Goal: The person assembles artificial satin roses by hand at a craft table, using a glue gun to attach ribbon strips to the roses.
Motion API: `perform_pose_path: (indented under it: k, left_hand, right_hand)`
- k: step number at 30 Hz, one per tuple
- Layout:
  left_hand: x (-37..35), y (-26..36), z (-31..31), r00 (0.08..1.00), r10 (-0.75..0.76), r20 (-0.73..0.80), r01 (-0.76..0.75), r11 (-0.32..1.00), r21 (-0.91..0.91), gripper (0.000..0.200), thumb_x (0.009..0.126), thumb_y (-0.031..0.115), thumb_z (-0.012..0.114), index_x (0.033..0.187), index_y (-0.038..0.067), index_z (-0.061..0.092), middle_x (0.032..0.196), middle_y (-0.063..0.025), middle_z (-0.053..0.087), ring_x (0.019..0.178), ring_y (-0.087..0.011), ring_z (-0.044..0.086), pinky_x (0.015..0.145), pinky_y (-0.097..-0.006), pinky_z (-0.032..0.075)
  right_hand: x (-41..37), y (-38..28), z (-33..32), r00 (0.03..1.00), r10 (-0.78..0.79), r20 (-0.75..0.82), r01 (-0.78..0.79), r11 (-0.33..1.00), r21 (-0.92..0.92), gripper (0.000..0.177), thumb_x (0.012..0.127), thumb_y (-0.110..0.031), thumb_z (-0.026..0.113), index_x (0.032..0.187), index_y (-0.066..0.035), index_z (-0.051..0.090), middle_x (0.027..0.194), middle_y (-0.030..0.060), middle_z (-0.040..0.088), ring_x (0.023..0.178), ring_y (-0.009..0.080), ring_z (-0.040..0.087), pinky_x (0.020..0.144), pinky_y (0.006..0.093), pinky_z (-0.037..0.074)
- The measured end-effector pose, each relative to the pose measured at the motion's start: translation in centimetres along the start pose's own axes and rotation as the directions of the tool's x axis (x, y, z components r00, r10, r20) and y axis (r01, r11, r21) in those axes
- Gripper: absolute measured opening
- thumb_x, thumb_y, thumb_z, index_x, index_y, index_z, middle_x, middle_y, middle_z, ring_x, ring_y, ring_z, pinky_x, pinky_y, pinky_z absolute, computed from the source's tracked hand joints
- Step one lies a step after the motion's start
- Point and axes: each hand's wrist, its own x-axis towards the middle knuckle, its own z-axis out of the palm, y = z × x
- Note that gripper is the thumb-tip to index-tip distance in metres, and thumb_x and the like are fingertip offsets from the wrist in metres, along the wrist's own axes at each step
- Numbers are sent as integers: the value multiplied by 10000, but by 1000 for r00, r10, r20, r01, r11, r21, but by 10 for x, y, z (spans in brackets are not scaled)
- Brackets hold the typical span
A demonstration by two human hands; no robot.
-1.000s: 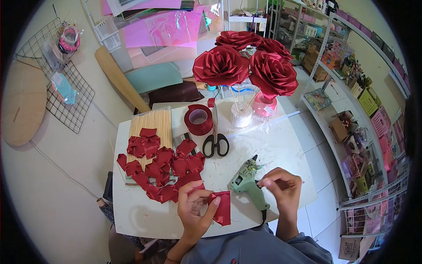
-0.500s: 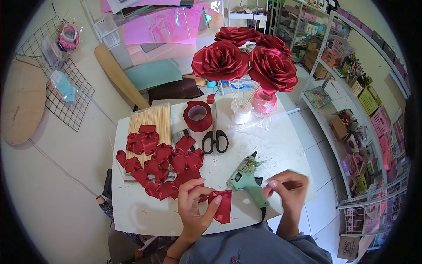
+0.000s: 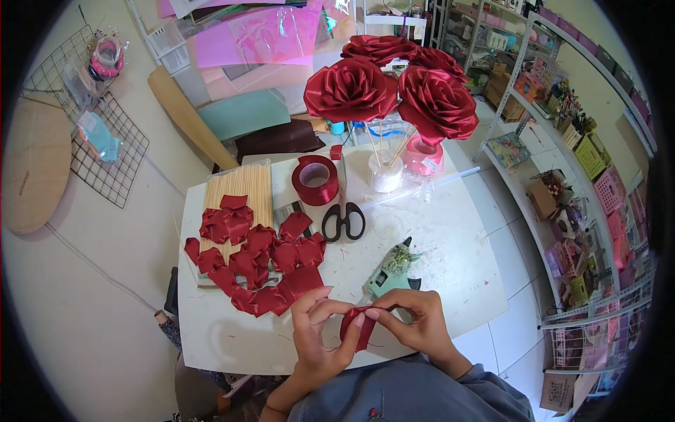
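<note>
A small piece of red satin ribbon [image 3: 361, 336] hangs between my hands near the table's front edge. My left hand [image 3: 320, 334] pinches it between thumb and index finger. From the other side, my right hand [image 3: 415, 323] has thumb and fingertips closed on its upper corner, which looks folded over. Just beyond lies a green glue gun [image 3: 385, 280], its handle hidden behind my right hand. Left of my hands, several red ribbon petals [image 3: 256, 257] lie in a loose pile, partly over a bundle of thin wooden sticks [image 3: 239, 186].
Black-handled scissors [image 3: 343, 222] and a roll of red ribbon [image 3: 314, 181] lie mid-table. Several large red ribbon roses [image 3: 351, 90] stand on sticks in a white holder [image 3: 385, 174] at the back. A pink roll [image 3: 425, 155] sits beside it. Loaded shelves [image 3: 548, 169] line the right side.
My right hand has moved left from beside the glue gun to the ribbon piece and taken hold of its top corner. The piece, flat before, is now bent. My left hand keeps its pinch.
</note>
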Motion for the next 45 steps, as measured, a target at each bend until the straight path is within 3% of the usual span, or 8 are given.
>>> perform_pose_path:
  k: [6,8,16,22,24,30,35,45]
  left_hand:
    - [0,0,1,998,-46,-42,42,994,-98,549,685,-117,558,1135,-10,263,770,-84,515,755,-123,504,741,-224,392]
    - [3,4,-1,985,-137,-102,114,973,-203,530,688,-117,552,1128,-10,277,774,-83,515,761,-118,502,742,-222,391]
    - [4,3,3,963,-163,-216,103,959,-263,488,687,-117,539,1109,-10,316,787,-82,512,766,-113,491,740,-222,393]
    - [1,-2,-3,984,-156,-81,127,950,-284,516,651,-117,568,1097,-14,329,800,-88,528,782,-126,513,746,-230,405]
    - [2,-2,-3,978,-193,73,205,955,-216,498,637,-100,608,1066,-27,367,775,-98,557,763,-130,544,731,-239,420]
    - [4,0,-4,963,-244,114,267,920,-286,404,676,-107,600,1034,-39,425,737,-83,564,727,-120,570,684,-221,461]
    - [3,-3,-7,955,-290,69,295,889,-349,363,694,-115,589,1016,-44,437,724,-78,564,723,-120,575,693,-223,468]
    - [7,1,-11,902,-332,277,427,782,-454,352,715,-60,599,1043,-58,471,876,-114,580,810,-130,570,711,-216,471]
  right_hand:
    - [-2,2,-4,990,125,70,-137,969,206,113,759,-65,600,834,21,602,741,94,602,685,120,572,628,241,453]
    - [-3,1,-11,964,182,191,-260,789,557,186,769,-71,594,917,38,569,850,101,589,788,129,556,700,259,446]
    - [-3,4,10,993,81,89,-109,916,387,413,722,30,600,1100,5,433,799,72,572,789,108,542,737,238,426]
    - [-2,5,11,989,39,-142,20,919,393,435,694,77,591,1083,-9,414,770,64,562,757,96,536,686,204,416]
    - [-1,5,9,988,-2,-157,61,928,367,431,691,78,596,1072,-15,419,815,66,554,773,95,537,686,200,414]
    - [-2,5,5,990,22,-138,26,940,340,445,696,60,615,1091,-5,420,907,71,541,811,100,538,725,218,421]
    - [0,4,0,980,88,-180,9,878,478,297,750,48,570,1035,31,490,893,79,563,849,112,541,785,246,429]
    - [-3,3,-3,987,103,-125,-37,897,441,158,748,45,571,902,16,582,861,84,581,795,108,550,678,224,465]
